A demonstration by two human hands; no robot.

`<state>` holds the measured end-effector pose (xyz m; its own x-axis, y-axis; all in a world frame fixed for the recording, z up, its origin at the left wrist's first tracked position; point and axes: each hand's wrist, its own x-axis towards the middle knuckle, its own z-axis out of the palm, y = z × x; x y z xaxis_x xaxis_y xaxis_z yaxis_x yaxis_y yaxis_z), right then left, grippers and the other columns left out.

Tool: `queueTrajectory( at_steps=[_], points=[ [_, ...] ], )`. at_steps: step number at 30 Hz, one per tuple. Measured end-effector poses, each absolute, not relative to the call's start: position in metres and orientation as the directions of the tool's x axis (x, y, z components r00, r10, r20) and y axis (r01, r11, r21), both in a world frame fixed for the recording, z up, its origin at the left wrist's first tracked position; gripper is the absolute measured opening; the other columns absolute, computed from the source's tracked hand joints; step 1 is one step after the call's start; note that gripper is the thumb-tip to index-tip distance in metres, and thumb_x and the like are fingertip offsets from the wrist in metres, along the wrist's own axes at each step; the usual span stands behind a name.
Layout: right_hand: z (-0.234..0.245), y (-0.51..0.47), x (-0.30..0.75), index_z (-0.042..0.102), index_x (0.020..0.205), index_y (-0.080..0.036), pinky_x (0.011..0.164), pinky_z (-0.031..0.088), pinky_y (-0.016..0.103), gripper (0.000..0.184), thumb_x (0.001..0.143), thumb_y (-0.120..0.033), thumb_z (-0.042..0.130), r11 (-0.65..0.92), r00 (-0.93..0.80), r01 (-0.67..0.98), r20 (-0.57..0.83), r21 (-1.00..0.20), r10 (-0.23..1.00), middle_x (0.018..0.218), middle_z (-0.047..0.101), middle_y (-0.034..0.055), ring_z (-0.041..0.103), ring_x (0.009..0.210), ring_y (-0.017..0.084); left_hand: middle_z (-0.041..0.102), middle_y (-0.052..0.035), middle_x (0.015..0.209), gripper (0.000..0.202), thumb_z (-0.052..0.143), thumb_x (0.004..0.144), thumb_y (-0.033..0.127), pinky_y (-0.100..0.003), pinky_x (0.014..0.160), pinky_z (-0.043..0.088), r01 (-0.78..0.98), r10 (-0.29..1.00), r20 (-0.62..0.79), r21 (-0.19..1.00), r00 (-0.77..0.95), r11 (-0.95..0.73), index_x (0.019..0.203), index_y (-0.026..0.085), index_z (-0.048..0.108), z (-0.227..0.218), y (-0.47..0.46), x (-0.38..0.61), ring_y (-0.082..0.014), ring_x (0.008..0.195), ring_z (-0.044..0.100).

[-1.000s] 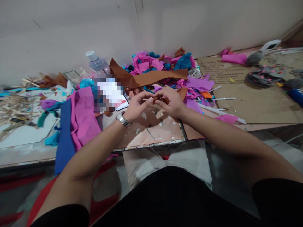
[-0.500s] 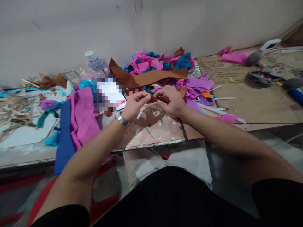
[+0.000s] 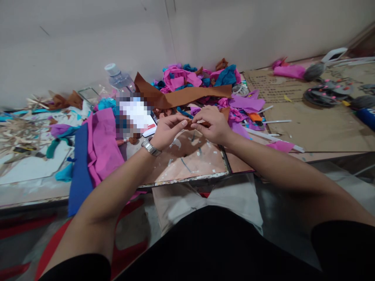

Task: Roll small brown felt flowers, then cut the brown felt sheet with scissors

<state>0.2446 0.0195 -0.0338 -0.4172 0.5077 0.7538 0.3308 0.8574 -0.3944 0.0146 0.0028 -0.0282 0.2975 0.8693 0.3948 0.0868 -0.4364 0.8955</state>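
Between my two hands is a small piece of brown crepe paper (image 3: 189, 124), partly covered by the fingers. My left hand (image 3: 167, 132) pinches its left end between thumb and fingers. My right hand (image 3: 213, 125) has thumb and fingertips closed on the other side, close to the left thumb. Behind the hands lies a long brown crepe paper strip (image 3: 193, 96). Left of the left hand is a phone (image 3: 149, 128) with its screen lit and partly blurred out. Pink crepe paper (image 3: 105, 140) and a blue strip (image 3: 79, 168) hang toward the table's front edge.
A capped plastic bottle (image 3: 120, 80) stands behind the phone. Crumpled pink and blue paper (image 3: 181, 78) is heaped against the wall. White sticks (image 3: 275, 140) and a cardboard sheet (image 3: 295, 121) lie to the right. Green-handled pliers (image 3: 54, 147) and wood slivers (image 3: 14, 128) are at left.
My right hand's fingers have curled in, and its thumb has moved closer to the left thumb on the brown paper. Less of the paper shows now.
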Motion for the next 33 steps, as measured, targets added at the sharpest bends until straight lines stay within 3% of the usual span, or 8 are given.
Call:
queueTrajectory(
  at_steps=[8,15,21,24,28,33],
  points=[
    [-0.0333,0.0202,0.2450,0.073,0.088,-0.024,0.094,0.040,0.046,0.048,0.102,-0.068,0.062,0.816,-0.407,0.367,0.712,-0.446,0.572,0.089,0.078,0.0049,0.065,0.093,0.027,0.086,-0.0112,0.109,0.045,0.079,0.092,0.062,-0.039,0.093,0.061,0.219,0.851,0.402,0.846,0.339,-0.487,0.109,0.021,0.087,-0.0264,0.0005,0.0135,-0.0261,0.101,0.079],
    [-0.0334,0.0209,0.2461,0.075,0.092,-0.023,0.096,0.041,0.046,0.044,0.103,-0.064,0.064,0.818,-0.413,0.365,0.710,-0.444,0.570,0.090,0.079,0.0062,0.067,0.096,0.028,0.082,-0.0096,0.102,0.047,0.072,0.096,0.065,-0.036,0.090,0.056,0.296,0.814,0.443,0.775,0.376,-0.559,0.106,0.020,0.082,-0.0265,0.0029,0.0116,-0.0237,0.096,0.074],
    [-0.0359,0.0211,0.2462,0.075,0.126,-0.023,0.096,0.046,0.046,0.041,0.103,-0.056,0.066,0.834,-0.436,0.318,0.712,-0.450,0.550,0.104,0.081,0.0087,0.068,0.102,0.029,0.076,-0.0076,0.088,0.049,0.067,0.097,0.068,-0.035,0.083,0.052,0.366,0.786,0.486,0.702,0.383,-0.612,0.090,0.020,0.076,-0.0225,0.0036,0.0118,-0.0216,0.085,0.067],
    [-0.0376,0.0230,0.2453,0.074,0.134,-0.024,0.096,0.048,0.046,0.044,0.105,-0.055,0.062,0.859,-0.489,0.286,0.706,-0.424,0.512,0.106,0.081,0.0089,0.068,0.101,0.029,0.074,-0.0068,0.086,0.049,0.068,0.096,0.068,-0.035,0.081,0.050,0.365,0.779,0.499,0.693,0.381,-0.622,0.084,0.020,0.074,-0.0218,0.0037,0.0122,-0.0210,0.082,0.065],
    [-0.0369,0.0238,0.2448,0.075,0.127,-0.026,0.095,0.049,0.045,0.036,0.107,-0.052,0.060,0.873,-0.512,0.246,0.709,-0.421,0.486,0.109,0.081,0.0076,0.069,0.099,0.027,0.074,-0.0064,0.084,0.048,0.071,0.095,0.068,-0.035,0.079,0.049,0.364,0.793,0.477,0.711,0.379,-0.601,0.085,0.021,0.076,-0.0233,0.0040,0.0114,-0.0207,0.080,0.064],
    [-0.0328,0.0188,0.2448,0.074,0.114,-0.023,0.094,0.051,0.043,0.031,0.103,-0.051,0.068,0.851,-0.461,0.226,0.717,-0.475,0.523,0.107,0.079,0.0087,0.068,0.099,0.026,0.079,-0.0090,0.102,0.043,0.074,0.095,0.063,-0.036,0.089,0.055,0.295,0.811,0.437,0.775,0.389,-0.559,0.106,0.022,0.079,-0.0277,0.0045,0.0113,-0.0227,0.095,0.071]
  ],
)
